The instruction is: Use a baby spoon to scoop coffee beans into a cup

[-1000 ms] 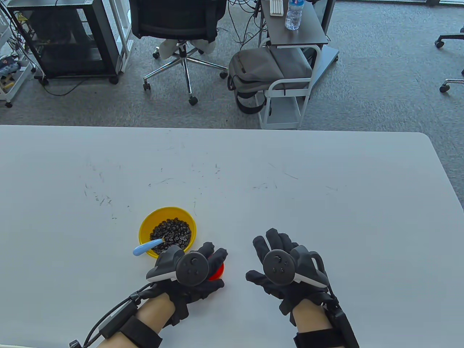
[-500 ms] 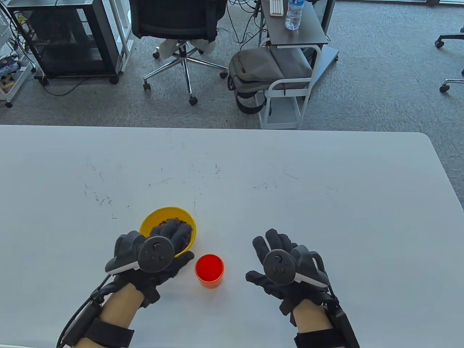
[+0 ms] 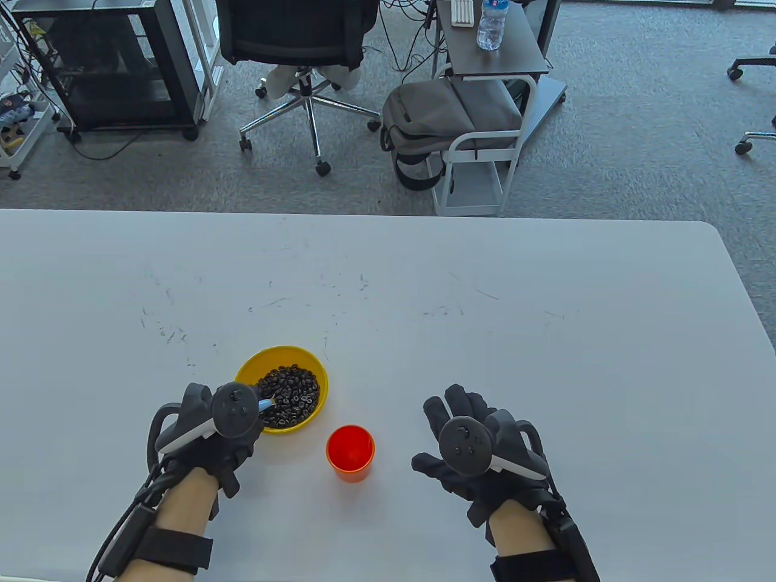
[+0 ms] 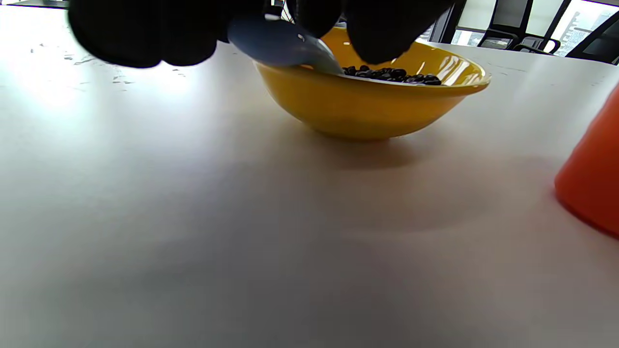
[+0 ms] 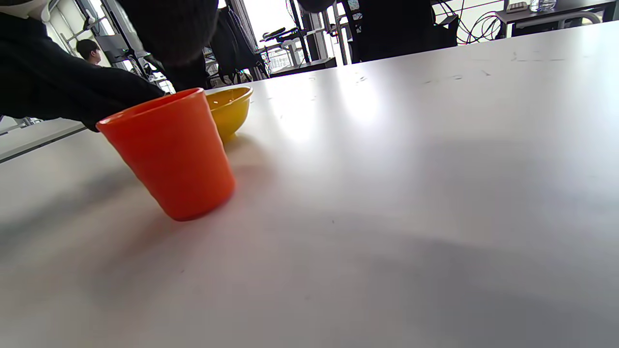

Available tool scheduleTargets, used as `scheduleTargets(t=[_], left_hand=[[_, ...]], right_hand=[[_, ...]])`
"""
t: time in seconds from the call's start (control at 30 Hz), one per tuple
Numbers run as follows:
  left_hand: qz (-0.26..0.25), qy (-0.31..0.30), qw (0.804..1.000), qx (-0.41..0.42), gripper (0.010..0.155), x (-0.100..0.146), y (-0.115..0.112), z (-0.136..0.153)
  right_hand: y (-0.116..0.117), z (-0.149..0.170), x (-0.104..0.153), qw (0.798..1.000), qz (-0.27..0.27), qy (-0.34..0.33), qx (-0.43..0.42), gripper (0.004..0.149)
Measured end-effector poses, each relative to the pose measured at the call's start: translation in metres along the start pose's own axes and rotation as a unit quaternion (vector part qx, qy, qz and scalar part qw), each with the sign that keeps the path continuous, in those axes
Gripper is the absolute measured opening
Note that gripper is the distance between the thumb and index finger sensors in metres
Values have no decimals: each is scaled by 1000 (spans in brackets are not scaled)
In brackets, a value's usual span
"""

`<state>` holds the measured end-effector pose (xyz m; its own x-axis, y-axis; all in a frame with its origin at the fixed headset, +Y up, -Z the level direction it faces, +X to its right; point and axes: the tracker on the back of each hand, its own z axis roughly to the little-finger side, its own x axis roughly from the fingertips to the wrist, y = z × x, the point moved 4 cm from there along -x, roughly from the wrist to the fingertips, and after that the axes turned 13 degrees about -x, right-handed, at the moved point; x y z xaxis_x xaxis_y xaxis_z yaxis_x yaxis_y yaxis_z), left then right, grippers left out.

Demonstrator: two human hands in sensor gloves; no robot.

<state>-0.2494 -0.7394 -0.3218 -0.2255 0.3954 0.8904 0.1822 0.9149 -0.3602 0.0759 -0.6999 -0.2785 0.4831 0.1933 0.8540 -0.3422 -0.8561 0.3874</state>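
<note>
spoon (image 3: 265, 405): only a short blue stretch shows past the left hand (image 3: 215, 427); its tip is lost among the beans (image 3: 288, 395)
spoon handle: blurred in the left wrist view, end covered by fingers (image 4: 140, 29)
cup (image 4: 592, 186): cut by the left wrist view's right edge
right hand (image 3: 476, 451): fingertips hidden under the tracker

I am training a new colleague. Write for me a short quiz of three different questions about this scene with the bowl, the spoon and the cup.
1. True or false: the left hand holds the blue spoon at the yellow bowl.
2. Where do the coffee beans lie? A) in the orange cup B) in the bowl C) on the table
3. Fill in: the right hand touches only the ____.

Key: 1 true; 2 B; 3 table
</note>
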Motion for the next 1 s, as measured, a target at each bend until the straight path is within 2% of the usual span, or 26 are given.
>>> scheduleTargets(t=[0.23,0.33,0.6,1.0], left_hand=[[14,9,1000,10,62,-5,-9,5],[-4,10,1000,5,61,-6,-8,5],[-3,7,1000,20,59,-6,-11,5],[-8,-13,989,148,61,-2,-19,22]], right_hand=[[0,1,-1,1000,1,2,-2,85],[0,1,-1,1000,-2,3,-3,85],[0,3,-1,1000,-1,3,-7,85],[0,4,-1,1000,-3,4,-15,84]])
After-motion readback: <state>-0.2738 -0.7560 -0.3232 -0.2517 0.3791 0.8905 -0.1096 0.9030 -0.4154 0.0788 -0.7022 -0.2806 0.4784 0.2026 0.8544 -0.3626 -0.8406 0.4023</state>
